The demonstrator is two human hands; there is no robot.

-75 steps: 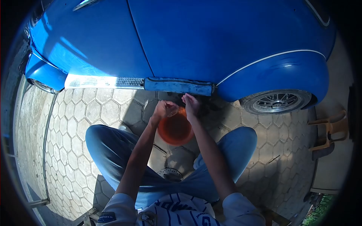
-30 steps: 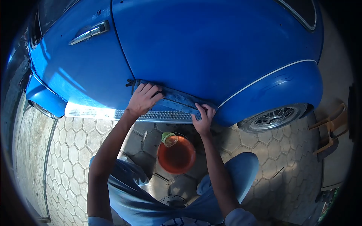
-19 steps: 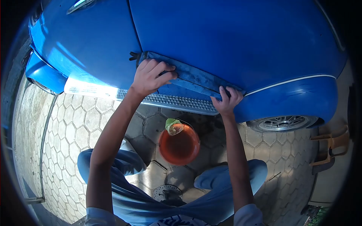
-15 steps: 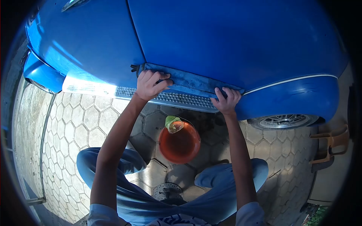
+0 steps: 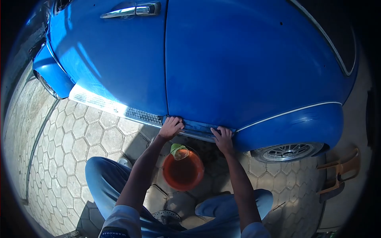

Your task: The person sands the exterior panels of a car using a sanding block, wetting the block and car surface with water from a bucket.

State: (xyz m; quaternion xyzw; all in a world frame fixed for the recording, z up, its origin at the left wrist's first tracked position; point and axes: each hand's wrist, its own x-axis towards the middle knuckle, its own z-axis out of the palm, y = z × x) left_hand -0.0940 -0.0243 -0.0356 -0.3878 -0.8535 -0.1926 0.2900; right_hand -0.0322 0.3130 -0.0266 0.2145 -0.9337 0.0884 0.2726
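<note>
Between my hands lies a long, flat strip (image 5: 197, 126), dark and smeared with blue, low against the blue car (image 5: 222, 71) by the running board (image 5: 137, 114). My left hand (image 5: 171, 127) curls its fingers over the strip's left end, just below the door seam. At the other end, near the rear fender, my right hand (image 5: 223, 139) grips with bent fingers. What the strip is made of cannot be made out. Below my hands stands an orange bucket (image 5: 183, 176) of murky liquid, a green and yellowish piece (image 5: 179, 151) hanging on its rim.
Hexagonal pavers (image 5: 81, 148) cover the ground. A chrome door handle (image 5: 131, 10) sits high on the car. The rear wheel (image 5: 287, 152) is to the right, with an orange-brown plastic chair (image 5: 341, 172) beyond it. A perforated metal disc (image 5: 166, 217) lies between my legs.
The view has tilted up and shows more of the car, including the door handle. The strip has tipped and its broad face shows less; both hands still hold its ends.
</note>
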